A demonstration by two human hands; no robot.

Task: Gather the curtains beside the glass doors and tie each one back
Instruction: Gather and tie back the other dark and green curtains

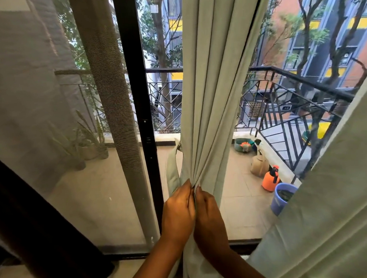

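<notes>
Gathering the green curtain point(205, 91) | left hand point(178, 213) and right hand point(208, 218) pinch its bunched pleats together | next, likely: wrap the tieback point(173, 171) around them.

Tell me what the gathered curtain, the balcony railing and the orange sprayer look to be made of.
Gathered curtain: pale green woven cloth, matte, by its soft folds; fibre unclear. Balcony railing: probably painted black metal, by its thin rigid bars. Orange sprayer: likely plastic, by its bright smooth moulded body.
</notes>
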